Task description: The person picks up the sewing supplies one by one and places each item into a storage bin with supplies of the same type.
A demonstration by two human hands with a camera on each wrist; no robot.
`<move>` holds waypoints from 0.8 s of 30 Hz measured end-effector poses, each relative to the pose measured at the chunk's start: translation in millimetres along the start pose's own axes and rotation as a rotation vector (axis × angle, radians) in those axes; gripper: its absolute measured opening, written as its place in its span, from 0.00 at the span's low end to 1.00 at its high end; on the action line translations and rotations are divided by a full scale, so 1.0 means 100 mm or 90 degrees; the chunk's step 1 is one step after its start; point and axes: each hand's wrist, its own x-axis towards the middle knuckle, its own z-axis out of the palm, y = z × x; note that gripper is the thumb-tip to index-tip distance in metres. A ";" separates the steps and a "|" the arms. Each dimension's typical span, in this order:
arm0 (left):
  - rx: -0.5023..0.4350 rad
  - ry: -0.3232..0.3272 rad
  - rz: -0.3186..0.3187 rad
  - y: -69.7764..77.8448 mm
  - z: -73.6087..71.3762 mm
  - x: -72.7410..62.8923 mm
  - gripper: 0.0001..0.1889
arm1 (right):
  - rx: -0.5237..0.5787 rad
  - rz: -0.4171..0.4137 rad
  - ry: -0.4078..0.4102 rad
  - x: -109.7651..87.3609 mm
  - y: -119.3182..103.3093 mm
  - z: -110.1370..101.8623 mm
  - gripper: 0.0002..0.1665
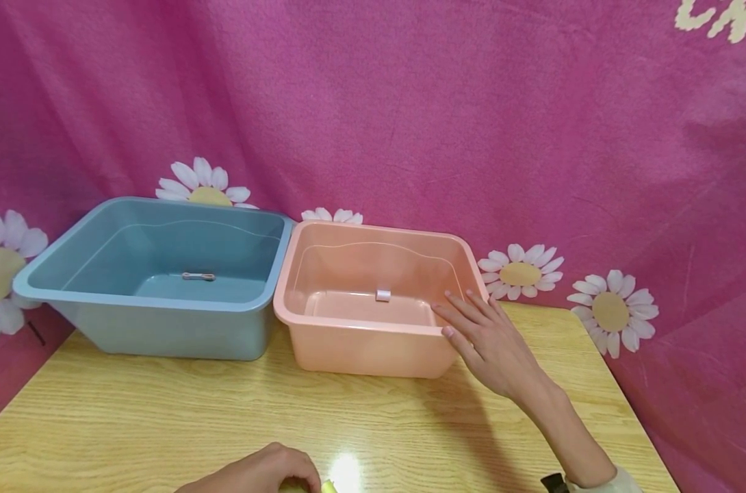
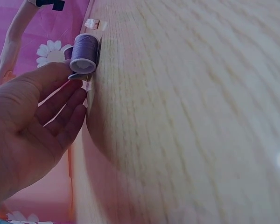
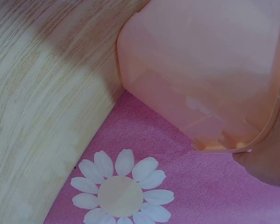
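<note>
At the bottom of the head view, my left hand (image 1: 265, 472) reaches down to the table with bent fingers. A small yellow-green piece (image 1: 328, 487) shows beside its fingertips, mostly cut off by the frame. In the left wrist view, the left hand (image 2: 35, 109) is against a purple thread spool (image 2: 84, 53), which hides some fingertips; whether anything is pinched there is unclear. My right hand (image 1: 493, 346) rests over the near right corner of the pink bin (image 1: 373, 349), fingers straight and spread. Inside that bin lies a small pale lilac cylinder (image 1: 382, 295).
A blue-grey bin (image 1: 182, 332) stands left of the pink one, a small pinkish-grey elongated item (image 1: 198, 276) on its floor. Both are on a wooden table (image 1: 163, 411) against a magenta cloth (image 1: 379, 123) with daisies. A small shiny piece (image 2: 92, 23) lies beyond the spool.
</note>
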 end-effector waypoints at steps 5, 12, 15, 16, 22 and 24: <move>0.029 -0.001 0.017 0.00 0.00 0.01 0.03 | -0.001 0.004 -0.004 0.00 0.00 0.00 0.27; 0.026 0.001 0.016 0.00 -0.01 0.01 0.04 | -0.005 0.003 -0.002 0.00 0.00 0.00 0.27; 0.039 0.000 0.019 0.00 -0.03 0.00 0.04 | -0.004 0.004 -0.005 0.00 0.00 0.00 0.27; 0.043 -0.001 0.019 0.00 -0.04 0.00 0.04 | -0.003 0.004 -0.006 0.00 0.00 0.00 0.27; 0.027 -0.006 0.022 -0.01 -0.06 -0.01 0.05 | 0.001 0.004 -0.006 0.00 0.00 0.01 0.27; 0.031 -0.006 0.023 -0.01 -0.06 -0.01 0.05 | 0.001 0.006 -0.006 -0.01 0.00 0.00 0.27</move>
